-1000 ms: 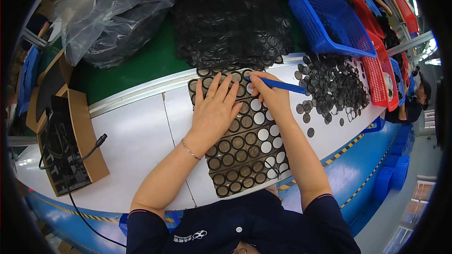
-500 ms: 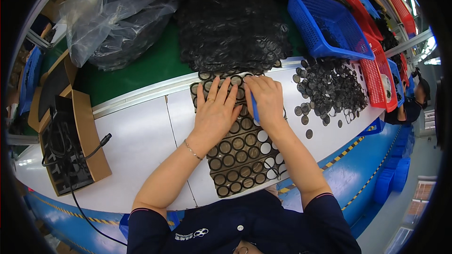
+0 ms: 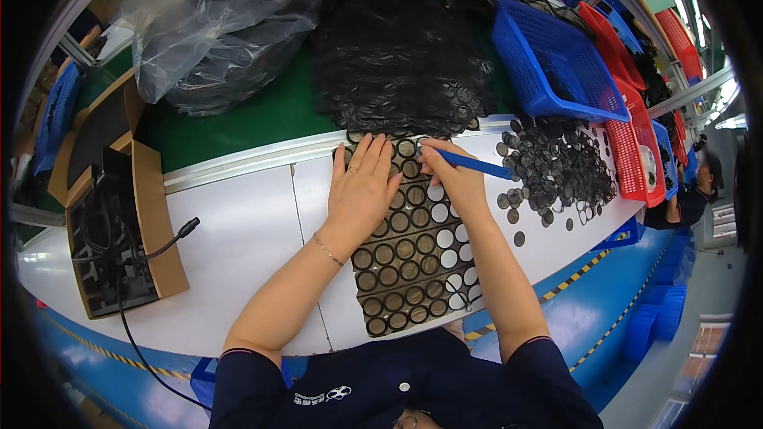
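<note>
A strip-like sheet with rows of black rings lies on the white tabletop in front of me. Most of its circles look brownish, while several toward the right side are white. My left hand rests flat on the sheet's upper left part, fingers stretched out. Pinched in my right hand is a slim blue tool; its long end sticks out to the right, and its working tip is hidden by my fingers. That hand is over the sheet's upper right part.
Loose dark discs are heaped on the right. Behind the sheet lies a pile of black ring sheets. A clear plastic bag, a blue basket, red baskets and a cardboard box with cables stand around.
The blue tool has swung from lying along my right palm to pointing right. My right fingers have pulled slightly nearer and curled more. My left hand stays flat on the sheet.
</note>
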The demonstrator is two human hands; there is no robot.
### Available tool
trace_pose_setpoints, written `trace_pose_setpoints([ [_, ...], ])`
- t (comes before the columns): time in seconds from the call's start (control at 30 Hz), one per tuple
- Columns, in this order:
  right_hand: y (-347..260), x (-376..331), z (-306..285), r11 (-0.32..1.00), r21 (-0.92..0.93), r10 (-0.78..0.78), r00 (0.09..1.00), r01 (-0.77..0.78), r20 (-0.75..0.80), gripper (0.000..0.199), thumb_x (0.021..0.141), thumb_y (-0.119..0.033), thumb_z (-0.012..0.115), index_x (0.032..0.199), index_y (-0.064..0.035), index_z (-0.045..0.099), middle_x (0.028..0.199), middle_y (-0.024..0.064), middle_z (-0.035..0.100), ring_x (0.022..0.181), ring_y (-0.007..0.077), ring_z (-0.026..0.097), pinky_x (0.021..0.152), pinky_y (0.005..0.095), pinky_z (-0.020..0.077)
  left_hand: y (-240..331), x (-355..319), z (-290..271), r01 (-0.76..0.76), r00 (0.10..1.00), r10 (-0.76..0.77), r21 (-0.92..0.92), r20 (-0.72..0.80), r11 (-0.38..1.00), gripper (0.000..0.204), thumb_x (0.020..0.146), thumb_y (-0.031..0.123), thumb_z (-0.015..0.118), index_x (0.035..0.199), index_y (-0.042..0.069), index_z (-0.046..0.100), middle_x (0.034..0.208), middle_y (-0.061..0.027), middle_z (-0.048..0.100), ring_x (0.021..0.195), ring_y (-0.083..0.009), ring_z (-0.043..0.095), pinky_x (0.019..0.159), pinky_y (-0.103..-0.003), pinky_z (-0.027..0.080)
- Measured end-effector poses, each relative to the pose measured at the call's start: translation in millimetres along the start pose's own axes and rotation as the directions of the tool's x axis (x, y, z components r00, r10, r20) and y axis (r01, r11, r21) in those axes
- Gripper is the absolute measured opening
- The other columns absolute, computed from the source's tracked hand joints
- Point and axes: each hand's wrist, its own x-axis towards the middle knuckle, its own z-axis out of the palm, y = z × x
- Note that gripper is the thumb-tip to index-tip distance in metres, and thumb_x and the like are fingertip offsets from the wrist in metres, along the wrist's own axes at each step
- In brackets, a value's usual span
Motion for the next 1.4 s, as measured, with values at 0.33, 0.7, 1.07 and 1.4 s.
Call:
trace_pose_setpoints([
  [0.33, 9.9, 9.4, 13.5, 0.997, -0.073, 0.040, 0.998, -0.036, 0.044, 0.028, 0.096, -0.023, 0.072, 0.115, -0.0027, 0.076, 0.092, 0.0034, 0.074, 0.076, 0.0077, 0.064, 0.063, 0.0216, 0.0490, 1.2, -1.6, -3.5, 0.012, 1.000, -0.012, -0.023, -0.005, 1.000, 0.052, 0.097, 0.028, 0.067, 0.140, -0.001, 0.058, 0.150, -0.0128, 0.055, 0.144, -0.0285, 0.045, 0.121, -0.054, 0.028],
  [0.7, 18.4, 9.9, 15.0, 0.933, -0.275, -0.232, 0.972, 0.231, 0.027, 0.023, 0.094, -0.017, 0.071, 0.111, -0.0017, 0.076, 0.095, 0.0084, 0.074, 0.083, 0.0190, 0.069, 0.072, 0.0294, 0.0509, 2.4, 0.5, -4.3, -0.005, 1.000, 0.005, -0.023, -0.005, 1.000, 0.053, 0.097, 0.029, 0.066, 0.139, -0.002, 0.058, 0.149, -0.0138, 0.055, 0.144, -0.0289, 0.045, 0.120, -0.055, 0.028],
  [1.07, 27.8, 10.3, -90.5, 0.265, -0.953, -0.739, 0.667, 0.148, -0.102, 0.021, 0.094, -0.015, 0.070, 0.113, -0.0073, 0.077, 0.112, 0.0157, 0.072, 0.103, 0.0307, 0.065, 0.083, 0.0434, 0.0519, 5.3, 0.3, -2.8, 0.008, 1.000, -0.008, -0.007, 0.005, 1.000, 0.048, 0.100, 0.025, 0.061, 0.140, -0.002, 0.058, 0.149, -0.0140, 0.055, 0.144, -0.0291, 0.045, 0.120, -0.056, 0.027],
  [1.4, 4.2, -25.3, 6.1, 0.994, -0.009, 0.113, 0.993, -0.113, 0.023, 0.031, 0.097, -0.024, 0.073, 0.118, -0.0019, 0.075, 0.092, 0.0014, 0.073, 0.075, 0.0061, 0.064, 0.059, 0.0196, 0.0466, 1.7, -0.3, -2.3, 0.008, 1.000, -0.008, -0.001, 0.011, 1.000, 0.047, 0.100, 0.023, 0.060, 0.141, -0.001, 0.057, 0.151, -0.0131, 0.054, 0.145, -0.0290, 0.045, 0.121, -0.055, 0.026],
])
